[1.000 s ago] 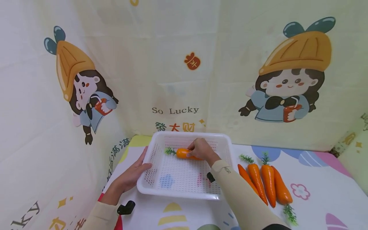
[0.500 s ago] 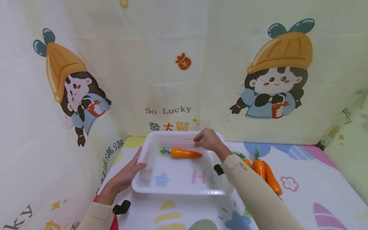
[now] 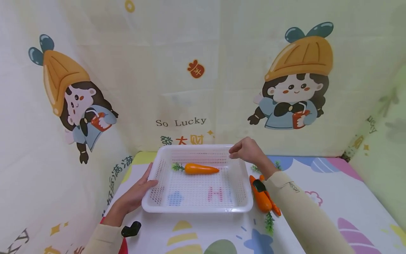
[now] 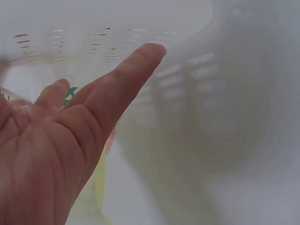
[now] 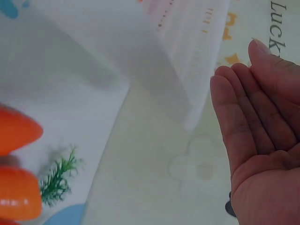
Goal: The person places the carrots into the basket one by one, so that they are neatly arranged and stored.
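In the head view my left hand (image 3: pixel 134 197) holds the left side of a white perforated plastic basket (image 3: pixel 196 209), thumb over the rim and fingers along the outer wall. The left wrist view shows that hand (image 4: pixel 61 136) against the white plastic. Inside the basket lies one orange toy carrot (image 3: pixel 201 169), its green leafy top to the left. My right hand (image 3: pixel 248 153), above the far right corner of the basket, holds nothing; its fingers are loosely bent. More carrots (image 3: pixel 261 199) lie right of the basket, partly hidden by my right forearm.
A printed cloth (image 3: pixel 228 225) covers the table. Behind it and at the left hangs a cream cloth (image 3: pixel 222 88) with cartoon figures. Carrot ends and a leafy sprig (image 5: pixel 58 178) show in the right wrist view.
My right hand has let go of the carrot in the basket, then moved up and right. The left hand stays on the basket. The whole head view has shifted a little.
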Demonstrator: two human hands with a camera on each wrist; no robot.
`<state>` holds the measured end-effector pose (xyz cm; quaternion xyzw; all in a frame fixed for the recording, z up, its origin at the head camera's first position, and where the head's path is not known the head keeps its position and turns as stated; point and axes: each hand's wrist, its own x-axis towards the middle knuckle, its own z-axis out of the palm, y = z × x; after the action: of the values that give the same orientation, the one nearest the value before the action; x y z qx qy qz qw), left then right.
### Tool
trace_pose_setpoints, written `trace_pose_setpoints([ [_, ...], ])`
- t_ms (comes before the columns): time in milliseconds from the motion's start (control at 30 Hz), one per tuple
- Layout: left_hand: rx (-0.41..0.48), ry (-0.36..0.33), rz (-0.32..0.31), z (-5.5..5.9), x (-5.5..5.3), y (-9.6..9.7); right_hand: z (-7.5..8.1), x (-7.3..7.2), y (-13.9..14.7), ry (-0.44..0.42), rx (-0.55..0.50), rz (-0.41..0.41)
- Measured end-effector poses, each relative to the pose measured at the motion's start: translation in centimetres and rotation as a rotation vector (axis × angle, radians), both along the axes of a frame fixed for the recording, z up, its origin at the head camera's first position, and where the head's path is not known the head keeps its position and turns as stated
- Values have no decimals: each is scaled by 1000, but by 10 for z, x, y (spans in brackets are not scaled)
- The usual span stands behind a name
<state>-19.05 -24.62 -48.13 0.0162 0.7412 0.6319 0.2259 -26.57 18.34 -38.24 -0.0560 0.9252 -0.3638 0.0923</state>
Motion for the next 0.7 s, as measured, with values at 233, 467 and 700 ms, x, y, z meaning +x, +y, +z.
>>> trace_pose_setpoints([
  [233,-1,-6,0,2,1,0,4,14,31,-15,-5,-31],
  [467,18,-9,-13,3,2,1,1,31,59,-55,-29,-91],
  [700,10,-10,-5,3,1,2,-6,44,88,-78,6,-113],
])
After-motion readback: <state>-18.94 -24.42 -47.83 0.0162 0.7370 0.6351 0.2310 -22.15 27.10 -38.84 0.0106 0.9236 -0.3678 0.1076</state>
